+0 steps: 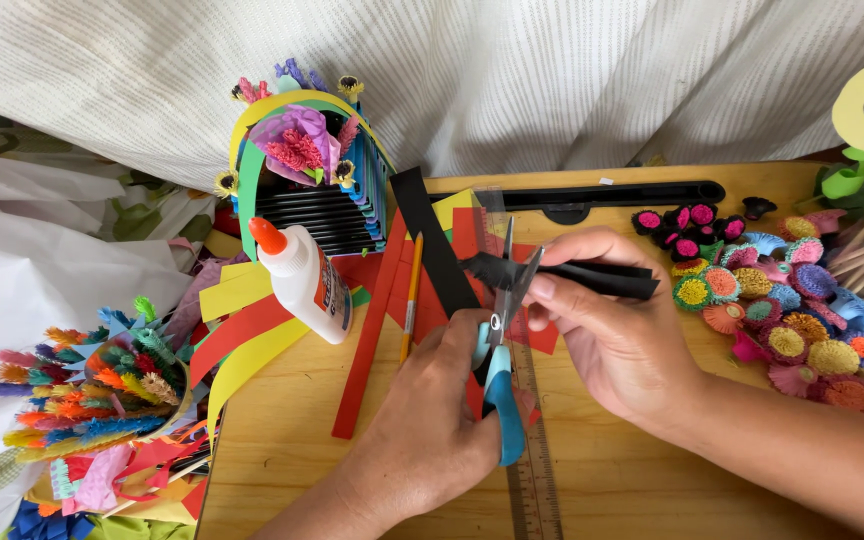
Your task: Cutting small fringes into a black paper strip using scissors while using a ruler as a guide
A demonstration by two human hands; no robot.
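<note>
My left hand (430, 420) grips blue-handled scissors (503, 385), blades open and pointing up at a folded black paper strip (592, 277). My right hand (607, 320) pinches that strip from the right, holding it level above the wooden board (652, 490). The strip's left end is fringed where the blades meet it. Under the hands lie a clear ruler (534, 470), red paper strips (372, 330), a long black strip (432, 240) and a yellow pencil (412, 295).
A white glue bottle with an orange cap (302, 280) leans at the left. A paper model with black slats and flowers (312, 170) stands behind it. Several quilled paper flowers (782, 310) cover the right side; fringed coloured rolls (92, 390) sit at the left edge.
</note>
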